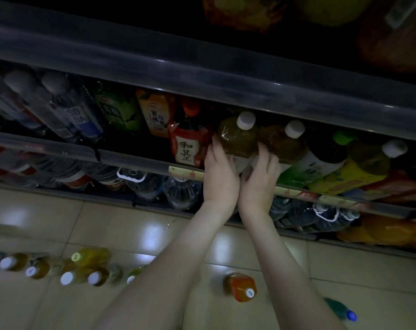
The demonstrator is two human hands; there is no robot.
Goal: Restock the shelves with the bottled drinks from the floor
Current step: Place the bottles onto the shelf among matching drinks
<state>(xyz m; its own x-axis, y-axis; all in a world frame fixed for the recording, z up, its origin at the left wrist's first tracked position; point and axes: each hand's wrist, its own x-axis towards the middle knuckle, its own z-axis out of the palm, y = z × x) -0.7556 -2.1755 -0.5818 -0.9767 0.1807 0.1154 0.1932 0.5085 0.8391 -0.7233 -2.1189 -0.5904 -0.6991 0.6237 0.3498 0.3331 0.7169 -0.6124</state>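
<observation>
A: Both your hands are up at the middle shelf (59,145), just right of the centre of the frame.

B: And both have hold of one thing: the amber bottle (238,136) with the white cap. Your left hand (220,172) lies along its left side with the fingers bent round it. Your right hand (259,177) curls round its lower right side.

A: The bottle leans with its cap toward the top of the frame and its base at the shelf's front edge. Your hands cover the base, so you can't tell whether it rests on the shelf.

B: On its left it's just beside the red-labelled bottle (190,144). On its right it's close against a second amber bottle (285,141), also white-capped.

A: Under your arms, on the floor (107,222), a row of bottles (59,267) stands at the lower left of the frame, mostly amber with white caps.

B: One orange bottle (240,287) stands alone between your forearms, near the bottom edge. A blue-capped bottle (340,309) sits at the lower right, blurred.

A: The bottom shelf, below your wrists, holds clear water jugs (183,191).
</observation>
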